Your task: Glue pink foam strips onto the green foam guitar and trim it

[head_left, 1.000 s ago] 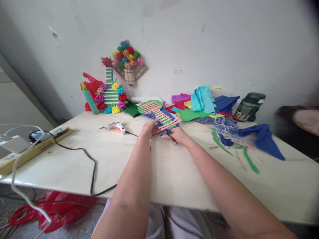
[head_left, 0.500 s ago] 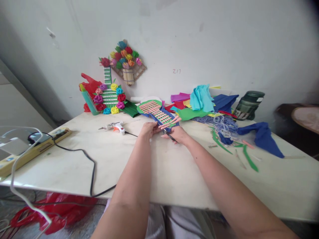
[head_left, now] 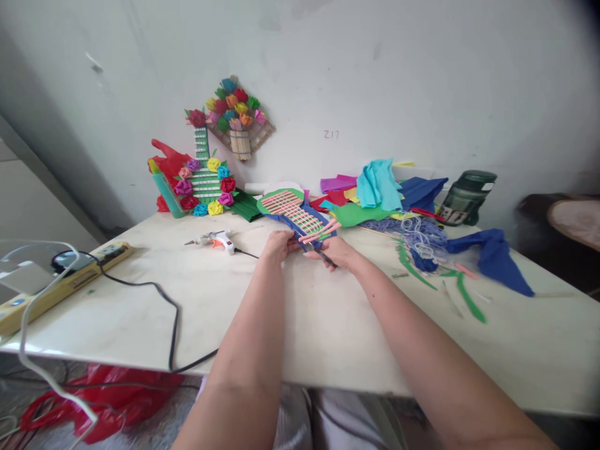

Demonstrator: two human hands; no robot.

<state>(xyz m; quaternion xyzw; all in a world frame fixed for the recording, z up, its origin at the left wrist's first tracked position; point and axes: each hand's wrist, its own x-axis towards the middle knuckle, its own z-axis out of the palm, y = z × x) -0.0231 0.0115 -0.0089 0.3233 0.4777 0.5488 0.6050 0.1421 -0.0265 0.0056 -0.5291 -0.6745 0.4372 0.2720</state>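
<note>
A woven craft piece (head_left: 295, 214) of pink strips on green and blue paper lies on the pale table (head_left: 262, 312), a little beyond my hands. My left hand (head_left: 277, 244) has its fingers closed on the near edge of that piece. Just to its right, my right hand (head_left: 335, 252) is closed round dark scissors (head_left: 323, 256), whose blades point at the loose pink strip ends.
A hot glue gun (head_left: 216, 239) with a black cord lies left of my hands. A yellow power strip (head_left: 65, 275) sits at the far left edge. Paper flower crafts (head_left: 206, 181) lean on the wall. Coloured paper scraps (head_left: 403, 206) and a dark green bottle (head_left: 466, 197) crowd the right.
My hands have stayed almost in place on the woven piece; the scissors have shifted slightly in my right hand. The view has drifted a little.
</note>
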